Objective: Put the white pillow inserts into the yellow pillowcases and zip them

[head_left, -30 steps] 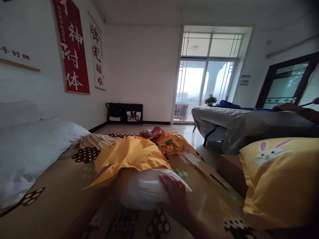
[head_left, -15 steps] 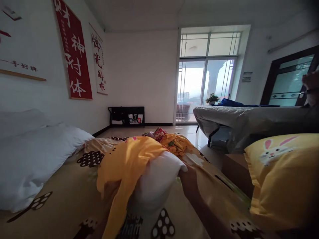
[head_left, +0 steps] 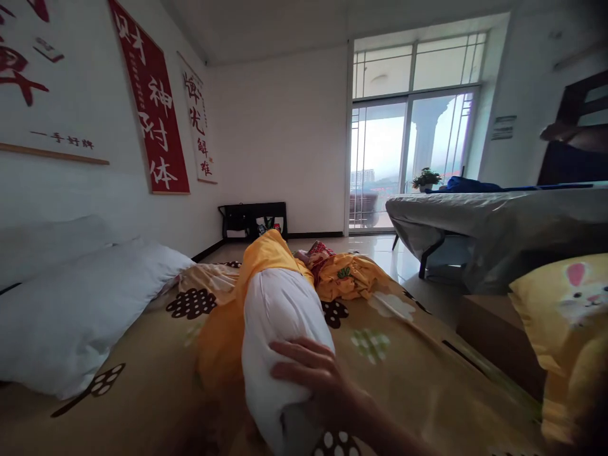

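The right hand (head_left: 316,377) lay on the bare near part of one white pillow (head_left: 280,310), fingers extended and slightly apart, resting on it rather than clamped. The left hand could not be made out in the shadow, so its grip could not be told. The pillow stood on the patterned sheet (head_left: 408,380), its far end inside one yellow cover (head_left: 263,250). In my judgement, uneven pressure from that flat hand could bunch the filling or skew the cover, and slack cloth at the left could catch beneath. Counted outward: one rabbit-print pillow (head_left: 546,304) at right, one cardboard box (head_left: 498,335), one crumpled yellow cloth (head_left: 354,278), one covered table (head_left: 451,206) bearing one potted plant (head_left: 426,178), one co-worker's hand (head_left: 555,132) above it, and three wall scrolls (head_left: 154,120).
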Tool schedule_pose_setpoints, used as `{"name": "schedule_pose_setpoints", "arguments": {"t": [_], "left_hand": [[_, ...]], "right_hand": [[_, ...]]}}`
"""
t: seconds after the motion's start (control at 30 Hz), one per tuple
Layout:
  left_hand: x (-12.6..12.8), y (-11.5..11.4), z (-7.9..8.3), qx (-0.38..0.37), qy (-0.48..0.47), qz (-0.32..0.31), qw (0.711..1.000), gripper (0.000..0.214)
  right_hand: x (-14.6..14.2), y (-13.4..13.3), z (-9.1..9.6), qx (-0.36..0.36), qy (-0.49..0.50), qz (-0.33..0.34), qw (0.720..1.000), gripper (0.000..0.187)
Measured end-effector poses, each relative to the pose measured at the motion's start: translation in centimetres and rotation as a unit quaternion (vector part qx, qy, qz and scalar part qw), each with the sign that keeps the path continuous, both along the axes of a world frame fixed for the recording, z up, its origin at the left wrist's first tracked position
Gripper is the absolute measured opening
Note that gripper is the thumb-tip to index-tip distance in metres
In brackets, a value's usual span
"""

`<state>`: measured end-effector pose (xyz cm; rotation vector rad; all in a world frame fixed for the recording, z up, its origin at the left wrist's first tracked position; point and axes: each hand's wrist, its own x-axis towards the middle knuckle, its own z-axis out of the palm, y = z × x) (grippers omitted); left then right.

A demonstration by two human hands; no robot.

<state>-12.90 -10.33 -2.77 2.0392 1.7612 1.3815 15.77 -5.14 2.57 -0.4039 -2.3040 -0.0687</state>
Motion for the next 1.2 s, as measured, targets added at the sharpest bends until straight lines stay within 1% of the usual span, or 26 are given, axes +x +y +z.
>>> {"name": "schedule_pose_setpoints", "arguments": {"t": [0.03,0.1,0.17,0.2,0.23,0.3,0.33,0.4,0.47,0.57,0.63,0.73,0.8,0.87,0.93,1.0,1.07,1.1,1.17,1.2], "left_hand": [[-1.0,-0.5,-0.1,0.006,-0.011,0.019,1.000,0.032],[-2.7,-1.3,0.2,0.022,-0.035,0.063,0.997,0.034],[-3.0,-1.7,0.7,0.020,-0.056,0.092,0.994,0.039],[-2.7,-1.5,0.9,0.010,-0.064,0.093,0.994,0.042],[-1.9,-1.1,1.1,-0.002,-0.072,0.083,0.994,0.043],[0.2,0.4,0.9,-0.025,-0.099,0.032,0.994,0.046],[1.4,1.4,0.5,-0.028,-0.119,0.006,0.992,0.050],[3.6,3.9,-0.4,-0.029,-0.167,-0.022,0.985,0.059],[5.5,6.3,-1.2,-0.027,-0.197,-0.043,0.979,0.060],[7.9,9.2,-1.5,-0.003,-0.202,-0.090,0.975,0.047],[9.3,10.3,-1.0,0.013,-0.179,-0.105,0.978,0.036],[11.3,11.0,0.1,0.023,-0.119,-0.090,0.989,0.025],[12.6,11.1,0.8,0.028,-0.069,-0.085,0.994,0.025],[13.8,11.2,1.5,0.032,-0.025,-0.092,0.995,0.028],[15.0,11.3,2.3,0.022,0.010,-0.088,0.996,0.030],[15.9,11.5,3.0,-0.020,0.026,-0.062,0.998,0.028],[16.3,11.6,3.4,-0.080,0.024,-0.033,0.996,0.024],[16.3,11.5,3.5,-0.109,0.016,-0.024,0.994,0.021],[16.0,11.2,3.2,-0.148,0.003,-0.023,0.989,0.020],[15.7,10.8,2.9,-0.157,0.000,-0.029,0.987,0.020]], "right_hand": [[0.0,-0.4,-0.4,0.010,-0.001,-0.008,1.000,0.035],[-0.1,-1.1,-0.3,0.044,-0.012,-0.006,0.999,0.036],[-0.4,-1.5,0.2,0.089,-0.016,-0.003,0.996,0.039],[-0.5,-1.5,0.5,0.104,-0.014,-0.001,0.994,0.040],[-0.5,-1.4,0.6,0.112,-0.011,0.000,0.994,0.040],[-0.3,-1.1,0.5,0.117,0.001,0.000,0.993,0.036],[-0.1,-0.9,0.2,0.120,0.010,-0.005,0.993,0.033],[0.9,-0.8,-0.4,0.124,0.021,-0.014,0.992,0.029],[2.2,-1.0,-1.0,0.125,0.025,-0.019,0.992,0.031],[4.8,-1.8,-0.8,0.104,-0.005,-0.026,0.994,0.045],[6.7,-2.6,0.2,0.087,-0.066,-0.041,0.993,0.053],[9.5,-3.7,2.4,0.078,-0.160,-0.070,0.981,0.066],[10.8,-4.0,3.9,0.058,-0.212,-0.078,0.972,0.077],[11.5,-3.5,5.2,0.040,-0.242,-0.084,0.966,0.082],[11.4,-2.4,6.0,0.057,-0.212,-0.104,0.970,0.077],[10.6,-0.7,6.1,0.088,-0.147,-0.142,0.975,0.068],[9.4,1.0,5.5,0.100,-0.105,-0.161,0.976,0.059],[8.7,1.8,5.0,0.100,-0.097,-0.159,0.977,0.055],[7.1,3.0,3.8,0.111,-0.075,-0.140,0.981,0.042],[6.1,3.3,3.3,0.129,-0.055,-0.133,0.981,0.035]]}}
